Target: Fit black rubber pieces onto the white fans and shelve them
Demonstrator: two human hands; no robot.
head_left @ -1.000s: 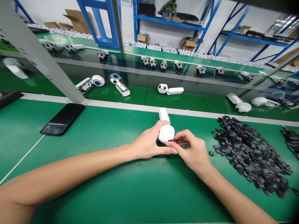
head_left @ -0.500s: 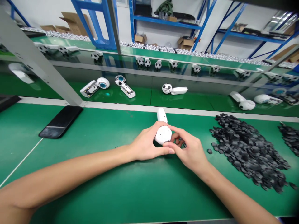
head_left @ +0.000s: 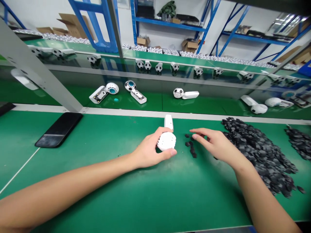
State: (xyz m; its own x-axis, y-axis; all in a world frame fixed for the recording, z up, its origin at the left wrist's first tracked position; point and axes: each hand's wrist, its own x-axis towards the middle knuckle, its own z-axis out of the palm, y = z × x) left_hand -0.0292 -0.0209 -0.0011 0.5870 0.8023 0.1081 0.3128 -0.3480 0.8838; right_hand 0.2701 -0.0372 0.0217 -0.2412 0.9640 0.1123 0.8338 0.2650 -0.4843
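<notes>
The left hand (head_left: 150,149) clenches a white perforated ball-head unit (head_left: 166,141), its visible face bare. At its 3 o'clock, the open right hand (head_left: 213,140) hovers just beyond loose black hexagonal patches (head_left: 190,145), empty, beside a large heap of patches (head_left: 257,152).

white fan (head_left: 166,141), black hexagon patches (head_left: 257,152), green mat (head_left: 206,194)
</notes>
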